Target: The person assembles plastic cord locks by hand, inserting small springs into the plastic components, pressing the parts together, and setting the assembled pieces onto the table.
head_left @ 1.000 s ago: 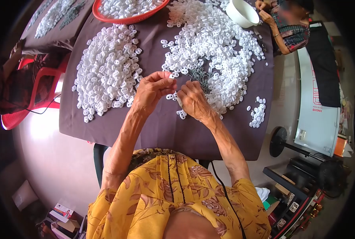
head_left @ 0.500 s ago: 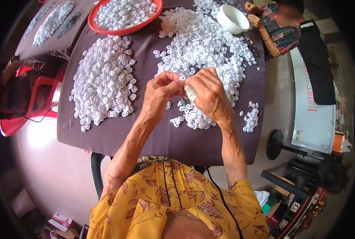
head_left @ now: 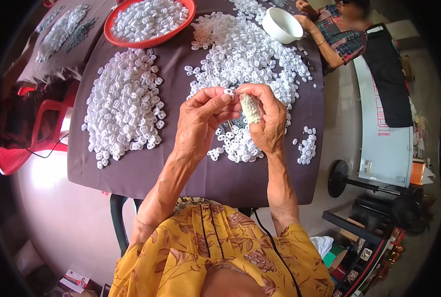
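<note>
The left hand [head_left: 196,121] pinches a white piece [head_left: 229,91] beside the right hand [head_left: 271,119], whose grip is unclear; this likely needs steady alignment.

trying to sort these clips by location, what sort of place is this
Probably a small home workshop for piecework: a cloth-covered table bears heaps of small white plastic parts, a co-worker sits across it, and a barbell lies on the floor beside it.
</note>
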### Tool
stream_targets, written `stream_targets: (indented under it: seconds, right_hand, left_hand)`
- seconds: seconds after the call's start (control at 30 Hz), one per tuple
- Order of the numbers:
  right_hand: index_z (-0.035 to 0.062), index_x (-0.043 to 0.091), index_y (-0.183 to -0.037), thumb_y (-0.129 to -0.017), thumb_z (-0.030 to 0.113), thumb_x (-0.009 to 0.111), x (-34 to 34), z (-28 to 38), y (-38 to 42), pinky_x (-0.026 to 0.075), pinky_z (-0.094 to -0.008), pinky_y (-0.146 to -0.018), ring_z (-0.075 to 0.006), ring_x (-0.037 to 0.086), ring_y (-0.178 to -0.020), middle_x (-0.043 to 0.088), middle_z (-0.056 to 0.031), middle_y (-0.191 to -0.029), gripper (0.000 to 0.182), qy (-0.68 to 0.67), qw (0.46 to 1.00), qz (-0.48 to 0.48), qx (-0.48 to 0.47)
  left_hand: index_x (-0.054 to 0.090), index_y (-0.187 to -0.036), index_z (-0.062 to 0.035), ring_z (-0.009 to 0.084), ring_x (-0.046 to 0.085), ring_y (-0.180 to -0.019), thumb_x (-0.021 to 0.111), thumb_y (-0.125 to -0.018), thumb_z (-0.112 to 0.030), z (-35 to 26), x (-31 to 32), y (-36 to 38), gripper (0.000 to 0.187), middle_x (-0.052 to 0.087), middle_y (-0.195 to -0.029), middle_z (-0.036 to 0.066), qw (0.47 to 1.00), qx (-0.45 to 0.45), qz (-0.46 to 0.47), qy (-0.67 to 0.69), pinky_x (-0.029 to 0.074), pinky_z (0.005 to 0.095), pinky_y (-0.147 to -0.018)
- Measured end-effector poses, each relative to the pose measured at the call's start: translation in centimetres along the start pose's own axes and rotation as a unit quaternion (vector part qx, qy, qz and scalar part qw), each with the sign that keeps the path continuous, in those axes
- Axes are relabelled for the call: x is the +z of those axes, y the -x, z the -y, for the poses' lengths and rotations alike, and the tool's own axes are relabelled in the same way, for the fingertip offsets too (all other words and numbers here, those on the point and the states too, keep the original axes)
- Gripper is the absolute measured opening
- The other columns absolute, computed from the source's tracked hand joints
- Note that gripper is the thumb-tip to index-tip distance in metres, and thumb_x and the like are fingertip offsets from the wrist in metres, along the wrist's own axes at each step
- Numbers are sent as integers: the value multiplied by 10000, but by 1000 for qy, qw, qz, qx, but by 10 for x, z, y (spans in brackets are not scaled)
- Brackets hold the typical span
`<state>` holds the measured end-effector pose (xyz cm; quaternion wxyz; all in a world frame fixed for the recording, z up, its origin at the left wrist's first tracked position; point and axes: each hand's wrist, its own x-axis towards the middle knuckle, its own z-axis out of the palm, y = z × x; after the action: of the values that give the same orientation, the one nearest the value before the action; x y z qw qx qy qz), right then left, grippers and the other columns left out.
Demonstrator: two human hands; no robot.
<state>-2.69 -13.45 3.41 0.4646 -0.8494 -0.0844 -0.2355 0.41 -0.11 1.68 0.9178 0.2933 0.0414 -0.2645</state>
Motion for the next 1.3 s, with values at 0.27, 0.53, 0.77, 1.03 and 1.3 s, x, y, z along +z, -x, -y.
stream_targets:
  seconds: [0.27,0.53,0.77,1.03,1.3]
  right_hand:
    - [41,528,-905,-689,-67,506,-1,1,0,483,-298,-661,-223,619,-741,614,-83,-832,242,-24,999,23,5]
    - [-5,538,-939,-615,-52,389,-4,4,0,459,-260,-769,-159,592,-829,608,-104,-924,360,-28,998,59,25]
    - [-1,539,-936,-631,-73,394,-6,4,1,472,-262,-744,-164,602,-811,609,-102,-923,345,0,997,73,4]
    - [25,540,-919,-668,-74,503,-9,9,-2,490,-281,-693,-205,630,-753,621,-88,-854,272,84,993,75,-44]
    - [37,539,-911,-660,-70,515,-10,16,-6,489,-287,-650,-235,633,-725,616,-84,-831,273,156,980,108,-66]
  left_hand:
    - [558,-881,26,188,616,-750,588,-814,-46,2,0,4,102,615,-826,121,1000,27,0,-9,529,306,-698]
    - [561,-875,28,177,612,-704,604,-797,-47,1,-1,5,116,617,-805,110,999,42,-2,-34,516,296,-691]
    - [569,-858,22,155,606,-681,605,-794,-46,2,-1,6,100,612,-781,84,997,53,-2,-56,504,272,-674]
    - [562,-866,12,134,595,-681,586,-807,-37,4,-1,9,81,601,-775,68,994,66,6,-86,495,267,-684]
    - [569,-883,26,127,586,-677,590,-810,-46,8,-2,9,105,602,-788,63,992,77,-5,-96,494,262,-684]
